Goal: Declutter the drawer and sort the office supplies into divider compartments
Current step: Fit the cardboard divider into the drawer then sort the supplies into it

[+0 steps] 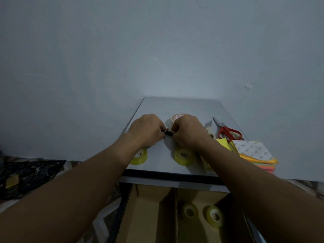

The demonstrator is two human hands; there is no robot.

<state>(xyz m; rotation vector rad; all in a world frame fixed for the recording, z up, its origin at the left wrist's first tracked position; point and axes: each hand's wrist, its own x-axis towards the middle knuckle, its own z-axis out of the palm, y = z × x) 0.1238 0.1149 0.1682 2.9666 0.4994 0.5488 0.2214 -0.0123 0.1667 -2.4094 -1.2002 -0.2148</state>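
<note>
Open drawer (pixel 157 216) at 6 o'clock, two tape rolls (pixel 189 211) in right box part. Arms stretched over cabinet top (pixel 157 106). At 12 o'clock, left hand (pixel 146 131) and right hand (pixel 188 131) knuckles up, fingers curled, pinching small dark thing (pixel 168 132) between them. Looks light, hard, tiny. Easy to drop, so pinch both ends.

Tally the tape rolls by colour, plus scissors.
Yellow-green tape rolls: 4
Pale tape roll with red print: 1
Red-handled scissors: 1
Total: 6
</note>
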